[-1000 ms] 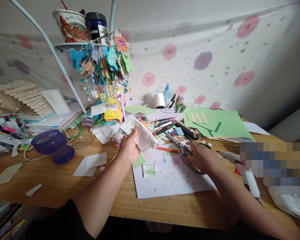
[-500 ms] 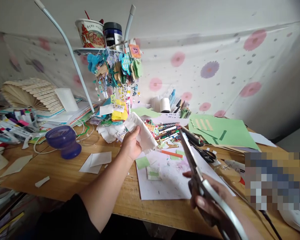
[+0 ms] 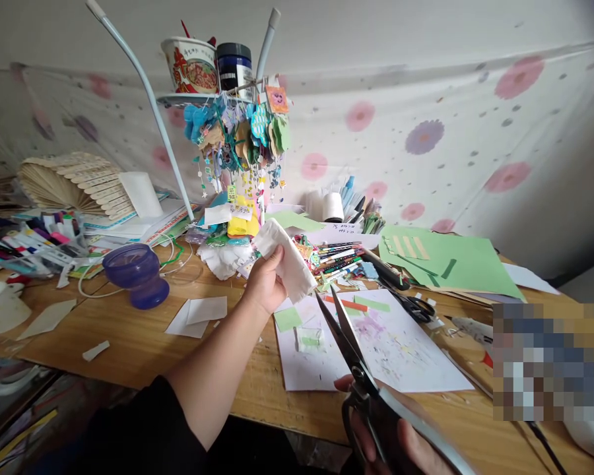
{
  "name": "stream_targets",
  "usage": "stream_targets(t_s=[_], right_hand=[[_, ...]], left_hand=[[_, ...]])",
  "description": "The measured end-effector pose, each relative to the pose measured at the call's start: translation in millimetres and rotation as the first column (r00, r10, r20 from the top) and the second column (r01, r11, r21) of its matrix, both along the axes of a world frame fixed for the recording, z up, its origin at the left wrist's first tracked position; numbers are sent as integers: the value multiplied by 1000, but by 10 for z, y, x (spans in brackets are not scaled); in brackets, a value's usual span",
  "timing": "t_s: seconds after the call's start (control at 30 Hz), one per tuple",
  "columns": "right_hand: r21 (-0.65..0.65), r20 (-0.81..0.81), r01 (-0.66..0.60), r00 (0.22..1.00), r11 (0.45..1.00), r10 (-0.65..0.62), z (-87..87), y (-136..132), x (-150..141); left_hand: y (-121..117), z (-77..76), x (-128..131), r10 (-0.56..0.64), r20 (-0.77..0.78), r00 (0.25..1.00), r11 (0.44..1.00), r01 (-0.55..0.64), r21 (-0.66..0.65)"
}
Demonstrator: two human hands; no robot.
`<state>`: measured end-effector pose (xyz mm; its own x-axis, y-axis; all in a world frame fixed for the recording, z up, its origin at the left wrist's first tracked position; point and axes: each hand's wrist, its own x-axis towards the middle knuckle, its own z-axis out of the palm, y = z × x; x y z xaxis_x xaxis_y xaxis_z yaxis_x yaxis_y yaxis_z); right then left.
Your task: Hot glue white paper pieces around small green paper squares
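Observation:
My left hand (image 3: 268, 284) grips a folded white piece (image 3: 288, 260), which looks like tissue or soft paper, with the thumb on top of it. In my right hand (image 3: 376, 429) is a pair of large metal scissors (image 3: 357, 369). Their blades stand slightly apart and point up and away, near the lower corner of the white piece but not touching it. Below them lies a white paper sheet (image 3: 400, 349) with colour smudges. On that sheet rest a green paper square (image 3: 288, 319), a small whitish packet with green inside (image 3: 310, 340) and an orange strip (image 3: 346, 303).
A purple cup (image 3: 133, 270) and white paper scraps (image 3: 197, 315) are on the left. Pens and pencils (image 3: 336, 260) are heaped behind the sheet. Black scissors (image 3: 418, 308) and green card (image 3: 465, 264) lie to the right. A rack with hanging paper charms (image 3: 237, 132) stands at the back.
My right hand has brought the scissors left and lower, and their blades have parted. My left hand still holds the white piece. The view has shifted slightly.

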<state>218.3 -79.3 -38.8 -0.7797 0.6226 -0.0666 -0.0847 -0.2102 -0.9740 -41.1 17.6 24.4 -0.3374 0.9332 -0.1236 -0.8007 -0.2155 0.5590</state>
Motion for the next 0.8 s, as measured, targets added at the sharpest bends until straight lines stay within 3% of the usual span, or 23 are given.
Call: stream_targets(t_s=[0.13,0.33,0.47,0.6,0.8], right_hand=[[47,34,-37,999,998,35,125,-1,-37],[28,65,69,995,997,-71,319,28,-225],[86,29,30,999,996,-32,400,151,-347],[153,20,40,999,987,-44,372,211,-401],[91,44,177,982,980,-182,202,123,-408]], left_hand=[[12,-24,-2,9,15,1000,1000,-9,17],[-11,-59,25,-49,-65,997,993,55,104],[-8,-88,29,-43,-114,993,992,56,117],[7,-97,-1,-6,-127,992,994,20,110],[-11,-93,-17,-72,-162,984,986,94,136]])
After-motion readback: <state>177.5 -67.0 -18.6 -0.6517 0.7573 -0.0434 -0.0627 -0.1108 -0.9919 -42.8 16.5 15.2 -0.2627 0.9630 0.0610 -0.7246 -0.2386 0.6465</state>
